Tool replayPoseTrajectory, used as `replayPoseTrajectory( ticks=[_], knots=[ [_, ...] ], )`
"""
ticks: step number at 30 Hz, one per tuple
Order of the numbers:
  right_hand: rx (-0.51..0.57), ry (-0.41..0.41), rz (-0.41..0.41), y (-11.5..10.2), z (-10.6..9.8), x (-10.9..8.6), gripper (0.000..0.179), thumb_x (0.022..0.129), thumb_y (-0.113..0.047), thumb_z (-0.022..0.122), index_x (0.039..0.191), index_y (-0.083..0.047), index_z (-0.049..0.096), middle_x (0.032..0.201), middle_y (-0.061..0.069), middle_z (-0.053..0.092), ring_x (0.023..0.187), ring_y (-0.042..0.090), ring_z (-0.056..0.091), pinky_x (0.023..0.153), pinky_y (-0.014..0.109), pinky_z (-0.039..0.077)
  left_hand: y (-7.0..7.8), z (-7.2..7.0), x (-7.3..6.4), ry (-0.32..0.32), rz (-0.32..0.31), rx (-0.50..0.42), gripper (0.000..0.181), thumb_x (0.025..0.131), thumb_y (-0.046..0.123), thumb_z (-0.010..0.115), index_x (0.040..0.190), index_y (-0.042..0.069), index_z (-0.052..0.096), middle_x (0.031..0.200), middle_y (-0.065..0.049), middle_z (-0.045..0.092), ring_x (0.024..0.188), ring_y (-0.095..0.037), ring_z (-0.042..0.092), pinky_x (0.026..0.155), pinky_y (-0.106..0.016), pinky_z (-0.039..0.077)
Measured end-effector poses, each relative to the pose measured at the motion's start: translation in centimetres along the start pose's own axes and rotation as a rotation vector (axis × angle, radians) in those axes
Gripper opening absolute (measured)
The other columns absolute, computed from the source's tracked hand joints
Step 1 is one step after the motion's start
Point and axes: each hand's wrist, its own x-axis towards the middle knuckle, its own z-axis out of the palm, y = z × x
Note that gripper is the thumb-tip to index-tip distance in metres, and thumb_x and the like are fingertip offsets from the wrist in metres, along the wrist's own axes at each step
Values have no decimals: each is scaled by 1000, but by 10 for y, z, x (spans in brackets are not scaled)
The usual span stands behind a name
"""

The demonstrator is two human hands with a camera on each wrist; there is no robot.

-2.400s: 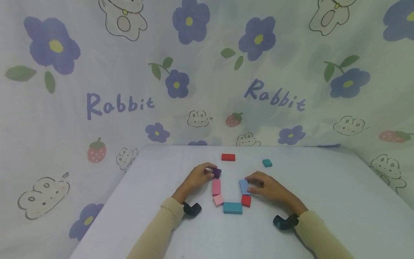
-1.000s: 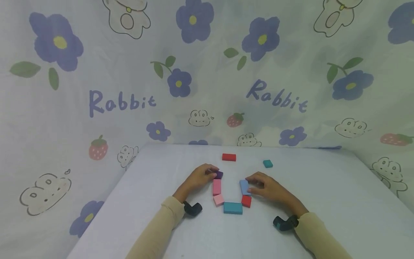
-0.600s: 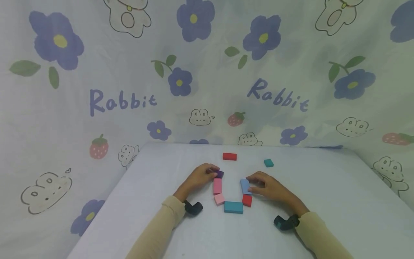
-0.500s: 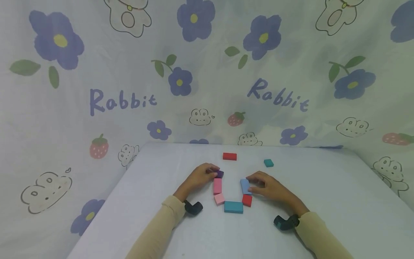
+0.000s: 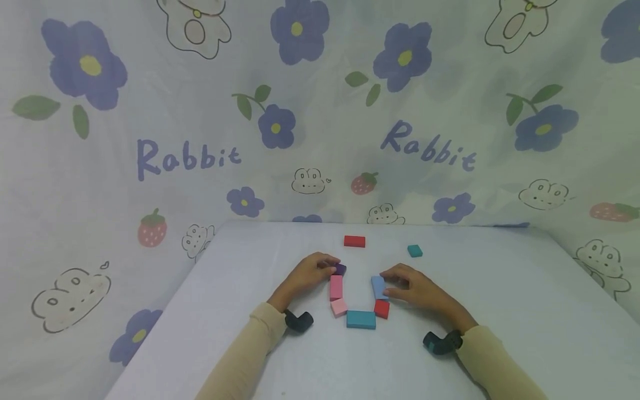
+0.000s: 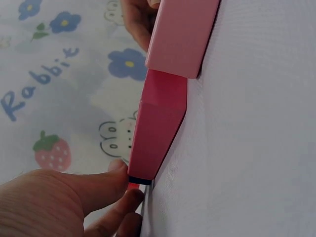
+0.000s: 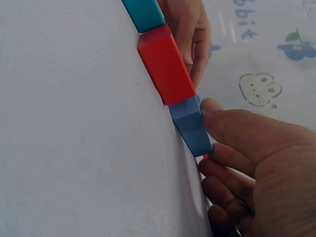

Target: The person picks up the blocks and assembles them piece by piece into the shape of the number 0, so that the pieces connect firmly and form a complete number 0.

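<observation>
Left hand [image 5: 307, 275] and right hand [image 5: 414, 286] hold opposite sides of a U.
The left thumb and fingers, almost together, pinch the purple block [image 5: 341, 270] at the pink block [image 5: 336, 288]'s far end; the right ones, slightly parted, hold the blue block [image 5: 378, 287] beyond the near red block [image 5: 381, 309], perhaps keeping each side aligned. On the tabletop [image 5: 350, 366], the teal block [image 5: 361, 319] crosses the near end, probably to bridge both sides.
</observation>
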Motion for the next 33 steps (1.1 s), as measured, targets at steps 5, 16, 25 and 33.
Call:
replayPoseTrajectory(
  ticks=[5,16,25,33],
  knots=[
    [12,-5,1,-1,1,0,48,88,-43,74,129,-23,63,125,-6,63,121,19,57,107,49,47,1,-2,-2,-2,1,7,31,98,28,64,129,24,66,130,-4,63,123,-26,57,106,-50,47],
    [1,-1,7,0,0,-2,49,88,-46,73,131,-23,62,127,-6,62,120,18,56,106,48,48,0,-2,-12,6,54,-24,38,98,37,62,133,23,63,138,-4,61,135,-27,51,111,-53,41],
    [40,61,56,2,-4,1,38,94,-37,69,129,-24,64,120,-7,64,108,15,58,93,37,51,0,10,-31,15,77,-45,40,96,39,65,134,26,62,144,-7,54,141,-32,42,112,-61,36],
    [95,275,91,8,-28,7,30,100,-29,60,124,-12,67,118,5,70,102,21,62,84,31,52,-4,14,-30,62,99,37,35,96,33,65,131,27,65,140,-5,58,139,-31,44,112,-59,36]
  ],
)
